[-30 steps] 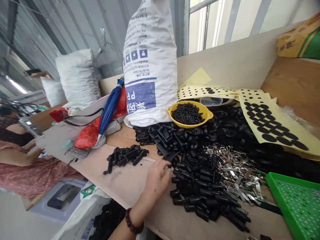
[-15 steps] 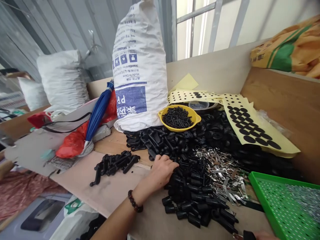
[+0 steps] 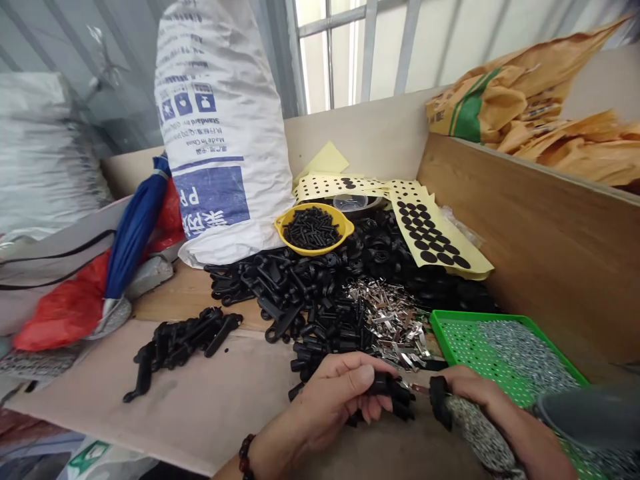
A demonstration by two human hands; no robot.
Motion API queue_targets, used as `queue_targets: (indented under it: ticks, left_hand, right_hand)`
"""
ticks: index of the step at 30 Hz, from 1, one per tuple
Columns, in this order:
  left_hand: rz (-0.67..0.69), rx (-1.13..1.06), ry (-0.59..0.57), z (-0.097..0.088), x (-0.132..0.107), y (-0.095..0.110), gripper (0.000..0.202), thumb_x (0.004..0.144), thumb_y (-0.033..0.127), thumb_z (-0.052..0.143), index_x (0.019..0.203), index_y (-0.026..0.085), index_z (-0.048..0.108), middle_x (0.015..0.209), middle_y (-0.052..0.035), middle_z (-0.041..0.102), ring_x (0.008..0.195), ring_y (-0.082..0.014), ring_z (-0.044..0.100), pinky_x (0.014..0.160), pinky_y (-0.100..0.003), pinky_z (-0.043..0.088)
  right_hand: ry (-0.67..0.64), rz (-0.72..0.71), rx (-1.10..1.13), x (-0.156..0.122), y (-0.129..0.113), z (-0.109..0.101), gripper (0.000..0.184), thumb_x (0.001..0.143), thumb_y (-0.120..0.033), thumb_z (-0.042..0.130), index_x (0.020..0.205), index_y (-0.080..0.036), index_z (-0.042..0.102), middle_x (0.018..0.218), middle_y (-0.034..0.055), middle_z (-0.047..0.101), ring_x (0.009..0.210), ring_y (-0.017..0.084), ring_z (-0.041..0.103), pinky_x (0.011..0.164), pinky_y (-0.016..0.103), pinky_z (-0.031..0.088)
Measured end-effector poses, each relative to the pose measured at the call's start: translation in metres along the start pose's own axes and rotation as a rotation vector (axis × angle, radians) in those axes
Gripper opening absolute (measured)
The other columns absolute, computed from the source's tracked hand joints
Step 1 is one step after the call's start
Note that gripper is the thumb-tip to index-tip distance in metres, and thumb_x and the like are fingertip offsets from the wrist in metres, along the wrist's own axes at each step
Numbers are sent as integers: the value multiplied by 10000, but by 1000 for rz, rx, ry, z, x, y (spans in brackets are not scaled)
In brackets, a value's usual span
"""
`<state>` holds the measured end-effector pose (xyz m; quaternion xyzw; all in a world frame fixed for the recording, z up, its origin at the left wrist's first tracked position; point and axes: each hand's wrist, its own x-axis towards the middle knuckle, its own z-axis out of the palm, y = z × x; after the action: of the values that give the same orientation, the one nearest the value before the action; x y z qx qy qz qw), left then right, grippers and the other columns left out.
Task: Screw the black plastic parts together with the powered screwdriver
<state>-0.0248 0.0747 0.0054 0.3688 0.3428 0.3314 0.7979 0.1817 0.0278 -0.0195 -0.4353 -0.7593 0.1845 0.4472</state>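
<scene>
My left hand (image 3: pixel 340 393) is closed around a black tubular plastic part (image 3: pixel 383 385), its thumb on top. Another black part (image 3: pixel 403 408) shows just beneath it; whether that one is held too I cannot tell. My right hand (image 3: pixel 493 413) grips a screwdriver-like tool (image 3: pixel 475 427) with a speckled handle and a black collar. Its thin shaft points left, and the tip meets the open end of the held part. Right behind the hands lie a heap of black tubes (image 3: pixel 320 347) and a pile of flat shiny metal strips (image 3: pixel 390 320).
A green perforated tray (image 3: pixel 450 347) of small metal pieces stands at right, partly behind a blurred grey object (image 3: pixel 590 413). Farther back are a yellow bowl (image 3: pixel 345 243) of black screws, sticker sheets (image 3: pixel 470 257) and a white sack (image 3: pixel 225 133). Black levers (image 3: pixel 185 340) lie left.
My left hand has come from the black heap toward me and right, now holding a black part. My right hand has risen into view with the tool, meeting it. The view has turned right.
</scene>
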Motion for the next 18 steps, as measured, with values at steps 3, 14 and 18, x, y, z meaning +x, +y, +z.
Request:
queue_targets:
  ticks: [3,14,18]
  left_hand:
    - [-25,1,-20,7,4,-2,495,656,516,777,895,85,727,625,-43,640,480,-62,503,480,-171,341]
    - [-94,-12,-45,18,10,-6,505,645,533,766,858,78,717,589,-44,644,436,-66,509,428,-166,345]
    - [-118,-13,-44,21,10,-6,507,629,546,769,837,86,711,565,-33,640,419,-67,511,403,-155,352]
  right_hand:
    - [15,19,-28,4,-4,-6,283,927,-230,403,1169,-254,548,919,28,696,809,191,695,639,197,546]
    - [-2,3,-16,-3,3,-9,266,900,-298,508,1148,-253,591,1041,48,685,885,220,692,692,231,570]
    - [-38,-106,-74,-1,4,-11,271,899,-273,491,1159,-239,561,1001,71,674,864,224,683,680,258,569]
